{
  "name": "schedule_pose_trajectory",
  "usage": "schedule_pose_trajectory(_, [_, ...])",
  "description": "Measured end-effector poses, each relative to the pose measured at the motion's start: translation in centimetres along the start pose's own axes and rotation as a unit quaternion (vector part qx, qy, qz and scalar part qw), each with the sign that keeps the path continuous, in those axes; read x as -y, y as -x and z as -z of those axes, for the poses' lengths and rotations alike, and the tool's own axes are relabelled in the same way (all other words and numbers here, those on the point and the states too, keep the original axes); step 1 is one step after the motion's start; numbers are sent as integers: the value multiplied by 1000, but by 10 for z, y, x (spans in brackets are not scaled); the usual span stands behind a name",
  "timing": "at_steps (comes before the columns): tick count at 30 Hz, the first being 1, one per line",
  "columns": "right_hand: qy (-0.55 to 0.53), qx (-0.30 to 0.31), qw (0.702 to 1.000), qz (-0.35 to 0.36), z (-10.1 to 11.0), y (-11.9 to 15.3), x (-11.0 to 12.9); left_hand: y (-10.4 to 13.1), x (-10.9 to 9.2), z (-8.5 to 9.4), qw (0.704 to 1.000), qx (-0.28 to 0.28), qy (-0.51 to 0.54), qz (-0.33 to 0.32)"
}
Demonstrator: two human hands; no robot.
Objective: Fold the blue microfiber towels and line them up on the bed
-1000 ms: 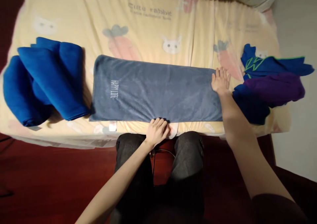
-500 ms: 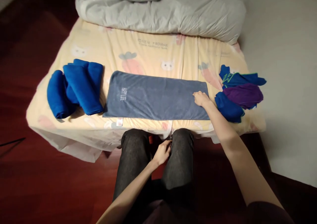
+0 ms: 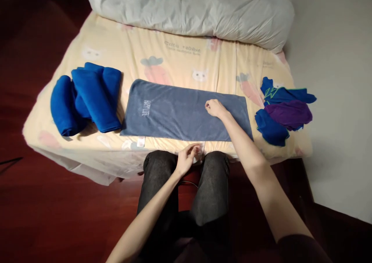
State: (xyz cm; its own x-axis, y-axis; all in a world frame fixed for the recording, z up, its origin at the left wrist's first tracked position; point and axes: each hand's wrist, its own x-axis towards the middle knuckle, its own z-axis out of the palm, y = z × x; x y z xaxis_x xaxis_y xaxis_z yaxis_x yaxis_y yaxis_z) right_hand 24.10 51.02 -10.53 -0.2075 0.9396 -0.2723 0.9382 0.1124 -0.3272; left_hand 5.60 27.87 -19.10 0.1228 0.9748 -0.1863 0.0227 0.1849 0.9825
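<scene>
A grey-blue towel (image 3: 174,111) lies spread flat across the bed, with white "HAPPY LIFE" lettering near its left end. Over the right half of the towel is my right hand (image 3: 215,108), its fingers curled in and nothing seen in them. Whether it touches the cloth I cannot tell. My left hand (image 3: 186,159) hovers between my knees, just short of the towel's near edge, with loosely bent fingers, the thumb apart and nothing held.
Several rolled blue towels (image 3: 94,96) are stacked on the bed's left side. Crumpled blue cloths (image 3: 271,127) and a purple cloth (image 3: 290,113) lie at the right. A grey quilt (image 3: 188,16) covers the far part of the patterned bed (image 3: 174,67). A wall (image 3: 334,100) stands at right.
My right hand has moved left from the towel's right end toward its middle, fingers more curled. My left hand has risen from between my knees toward the bed edge. The towel lies nearly as before.
</scene>
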Motion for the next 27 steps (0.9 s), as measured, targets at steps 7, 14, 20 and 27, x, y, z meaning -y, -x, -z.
schedule_pose_trajectory(7, [-506,-135,840,-141,-98,85,59,-137,-38,49,905,90,-397,-122])
schedule_pose_trajectory(14, [-756,-123,574,-290,-165,182,107,-230,-65,46,788,153,-573,-162])
schedule_pose_trajectory(20, [-790,-142,509,-311,-164,171,112,-303,-80,24,766,126,-612,-153])
schedule_pose_trajectory(27, [-823,-162,436,-326,-170,151,117,-359,-85,16,773,108,-612,-128])
